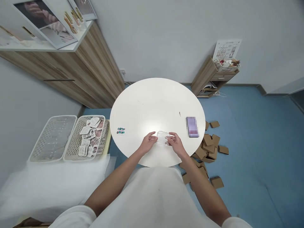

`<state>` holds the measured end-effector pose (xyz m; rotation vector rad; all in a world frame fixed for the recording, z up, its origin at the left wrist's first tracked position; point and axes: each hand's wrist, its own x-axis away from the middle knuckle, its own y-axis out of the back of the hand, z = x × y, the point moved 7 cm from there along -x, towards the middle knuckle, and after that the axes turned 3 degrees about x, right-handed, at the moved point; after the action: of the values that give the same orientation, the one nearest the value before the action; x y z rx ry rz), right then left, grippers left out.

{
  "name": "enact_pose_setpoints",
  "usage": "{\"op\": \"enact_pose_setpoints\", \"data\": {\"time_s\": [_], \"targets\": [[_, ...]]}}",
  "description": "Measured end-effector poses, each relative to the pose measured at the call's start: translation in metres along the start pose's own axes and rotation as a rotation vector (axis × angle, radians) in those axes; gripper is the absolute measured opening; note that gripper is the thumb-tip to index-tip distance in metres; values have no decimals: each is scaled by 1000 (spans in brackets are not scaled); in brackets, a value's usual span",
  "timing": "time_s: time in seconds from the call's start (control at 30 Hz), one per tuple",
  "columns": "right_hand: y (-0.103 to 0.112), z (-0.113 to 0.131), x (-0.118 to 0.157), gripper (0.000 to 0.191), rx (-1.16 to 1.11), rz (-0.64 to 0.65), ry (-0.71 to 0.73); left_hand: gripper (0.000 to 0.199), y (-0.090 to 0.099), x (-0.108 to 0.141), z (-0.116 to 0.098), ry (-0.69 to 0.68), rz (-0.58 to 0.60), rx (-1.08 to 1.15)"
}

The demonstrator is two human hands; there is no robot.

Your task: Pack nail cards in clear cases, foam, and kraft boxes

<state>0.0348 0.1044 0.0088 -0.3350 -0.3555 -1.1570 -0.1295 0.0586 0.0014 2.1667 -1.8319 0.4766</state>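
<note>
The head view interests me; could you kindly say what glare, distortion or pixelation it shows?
All in the head view: bright glare on the white table; the cabinet leans, probably wide-angle distortion; pixel blocks cover the purple item; the clear plastic piece looks faint against white.

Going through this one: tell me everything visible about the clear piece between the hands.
The clear piece looks like thin, see-through plastic, roughly rectangular, with an uneven, glinting far edge. The right hand holds its right side; the left hand is at its left edge, contact unclear. It is over the near part of the white table; whether it rests there, I can't tell.
</note>
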Motion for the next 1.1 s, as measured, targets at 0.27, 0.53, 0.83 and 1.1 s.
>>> {"op": "enact_pose_setpoints", "data": {"time_s": [0.27,0.53,0.83,1.1], "targets": [[6,5,3,44,16,56,25,46,-15,-5,-10,-12,118,73],[26,4,-11,33,115,-1,23,36,-26,-9,-4,-49,103,84],[36,18,-4,41,549,153,281,36,-21,-9,7,38,-21,139],[21,20,2,46,695,386,428,40,-34,-10,12,119,35,235]]}}
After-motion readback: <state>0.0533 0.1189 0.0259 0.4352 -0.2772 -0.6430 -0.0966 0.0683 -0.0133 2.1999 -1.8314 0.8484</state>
